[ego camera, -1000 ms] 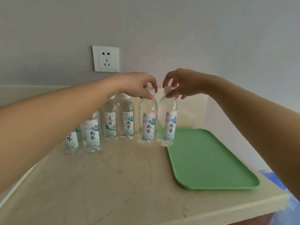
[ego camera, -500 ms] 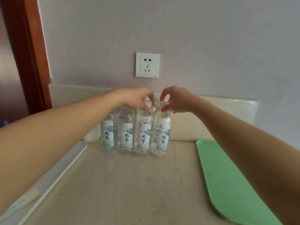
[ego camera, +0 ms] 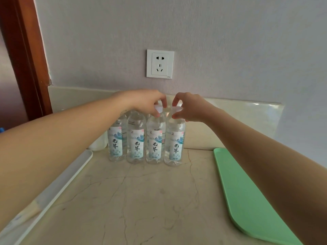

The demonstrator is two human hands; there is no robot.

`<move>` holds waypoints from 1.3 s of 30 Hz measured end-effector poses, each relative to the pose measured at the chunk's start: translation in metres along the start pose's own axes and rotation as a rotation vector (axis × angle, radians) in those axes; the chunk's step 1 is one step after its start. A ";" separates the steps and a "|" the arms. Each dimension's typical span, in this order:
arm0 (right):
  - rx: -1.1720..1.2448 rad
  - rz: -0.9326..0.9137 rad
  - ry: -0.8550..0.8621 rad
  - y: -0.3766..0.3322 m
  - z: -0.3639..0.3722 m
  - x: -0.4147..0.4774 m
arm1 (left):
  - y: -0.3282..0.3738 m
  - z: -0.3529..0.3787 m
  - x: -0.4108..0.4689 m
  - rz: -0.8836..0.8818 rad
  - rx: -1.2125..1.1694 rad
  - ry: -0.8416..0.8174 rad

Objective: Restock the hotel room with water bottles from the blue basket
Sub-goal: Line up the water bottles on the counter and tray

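a green tray lies at the lower right on the stone counter. in the middle, 4 water bottles stand upright in a touching row. the left hand pinches the 3rd bottle by its cap. the right hand pinches the 4th bottle by its cap. a wall socket sits above.
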State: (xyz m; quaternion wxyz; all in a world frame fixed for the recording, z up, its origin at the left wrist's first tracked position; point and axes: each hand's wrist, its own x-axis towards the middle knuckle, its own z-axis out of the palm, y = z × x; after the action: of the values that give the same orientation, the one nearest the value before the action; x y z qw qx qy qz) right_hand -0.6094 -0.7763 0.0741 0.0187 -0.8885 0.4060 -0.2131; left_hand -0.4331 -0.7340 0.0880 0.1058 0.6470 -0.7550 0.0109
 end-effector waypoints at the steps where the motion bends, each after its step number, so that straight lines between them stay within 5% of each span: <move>1: 0.013 0.002 0.001 0.001 0.001 -0.001 | -0.001 0.000 -0.001 -0.001 -0.001 0.005; 12: 0.181 0.100 -0.026 0.007 0.001 -0.008 | -0.004 0.012 -0.017 0.122 0.327 0.161; 18: 0.151 0.109 0.008 0.004 0.006 -0.012 | -0.011 0.018 -0.020 0.122 0.308 0.203; 26: 0.241 0.197 -0.073 0.027 0.033 -0.019 | -0.051 0.046 -0.070 0.015 0.247 0.596; 34: 0.509 0.348 -0.277 0.038 0.067 -0.026 | -0.082 0.093 -0.079 -0.329 -0.587 0.483; 39: 0.616 0.340 -0.310 0.043 0.089 -0.036 | -0.095 0.130 -0.084 -0.395 -0.865 0.306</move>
State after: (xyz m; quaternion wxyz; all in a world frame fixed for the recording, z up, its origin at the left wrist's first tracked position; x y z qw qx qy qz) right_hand -0.6256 -0.7915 -0.0286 0.3811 -0.7830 0.4567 -0.1821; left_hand -0.3467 -0.6873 -0.0651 0.4740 0.6654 -0.5295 -0.2285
